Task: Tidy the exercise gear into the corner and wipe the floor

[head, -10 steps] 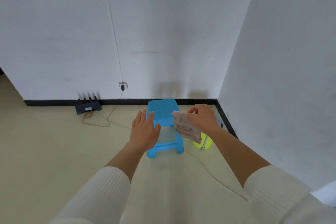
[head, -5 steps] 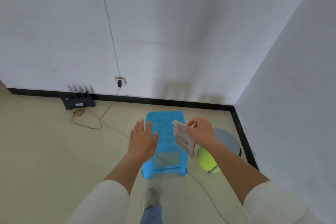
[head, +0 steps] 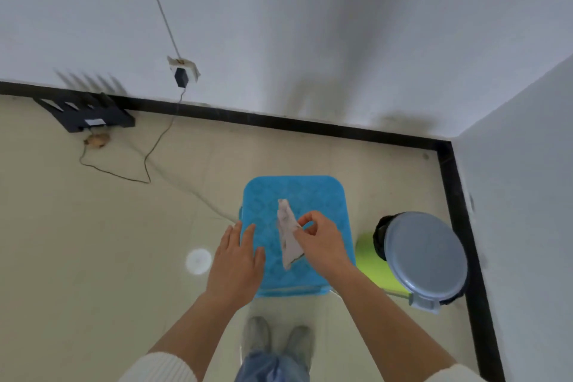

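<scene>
Both of your hands reach forward over a blue stool (head: 297, 192) that stands on the pale floor (head: 93, 242) near the room's corner. Your right hand (head: 322, 245) is turned thumb-side up, its thumb and forefinger pinching a pale cloth (head: 288, 232) while the other fingers curl loosely behind. The cloth hangs edge-on as a narrow strip, one end rising beyond the pinch and the longer end trailing back toward your wrist. It lies over the stool's seat, though contact with the seat cannot be judged. Just left of the pinch, your left hand (head: 237, 263) is held palm down with straight, slightly spread fingers, grasping nothing. Its fingertips overlap the seat's left edge, and whether they touch it is unclear. Both forearms are bare, with white sleeves pushed back near the elbows. To the right of the grip stands a bin with a grey lid (head: 424, 254), close to the black skirting (head: 452, 195). A yellow-green object (head: 370, 260) sits between stool and bin, partly hidden by the bin. Well left of the grip and farther away, a black router (head: 86, 115) rests against the wall, with a thin cable (head: 148, 161) looping across the floor nearby. Nearer to you than the grip, two grey shoes (head: 257, 332) point toward the stool.
</scene>
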Available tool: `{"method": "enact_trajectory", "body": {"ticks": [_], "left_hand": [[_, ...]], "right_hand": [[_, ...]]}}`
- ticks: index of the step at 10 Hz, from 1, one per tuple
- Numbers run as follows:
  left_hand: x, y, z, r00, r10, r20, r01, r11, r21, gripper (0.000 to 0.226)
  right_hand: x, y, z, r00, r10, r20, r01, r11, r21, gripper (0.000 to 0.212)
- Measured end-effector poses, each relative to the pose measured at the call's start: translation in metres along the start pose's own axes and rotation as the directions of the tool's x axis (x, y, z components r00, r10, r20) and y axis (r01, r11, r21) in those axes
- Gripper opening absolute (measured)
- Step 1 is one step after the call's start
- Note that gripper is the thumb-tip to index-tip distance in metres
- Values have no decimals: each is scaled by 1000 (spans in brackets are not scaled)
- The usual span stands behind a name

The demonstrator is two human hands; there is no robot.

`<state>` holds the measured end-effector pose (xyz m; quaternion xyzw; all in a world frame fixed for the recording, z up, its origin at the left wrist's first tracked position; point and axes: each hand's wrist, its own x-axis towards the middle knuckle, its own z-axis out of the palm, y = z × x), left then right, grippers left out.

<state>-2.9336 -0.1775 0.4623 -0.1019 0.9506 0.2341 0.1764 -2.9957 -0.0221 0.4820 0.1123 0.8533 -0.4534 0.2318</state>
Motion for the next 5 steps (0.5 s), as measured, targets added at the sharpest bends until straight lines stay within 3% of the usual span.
{"method": "enact_trajectory", "body": {"ticks": [1, 3, 4, 5], "left_hand": [[29, -10, 29, 999, -40, 13, 41, 999, -10, 91], [61, -24, 86, 992, -26, 125, 18, 998, 58, 94], [61, -22, 104, 978, -28, 207, 8, 995, 97, 88], [63, -17, 113, 950, -82, 300, 17, 976, 215, 77]], "right_hand": [[35, 26, 15, 998, 60, -14, -59, 994, 91, 7], [78, 102, 14, 976, 208, -64, -209, 978, 4, 8], [80, 123, 7, 965, 261, -9, -261, 964, -46, 4], [82, 120, -4, 967, 253, -34, -251, 967, 43, 9]]}}
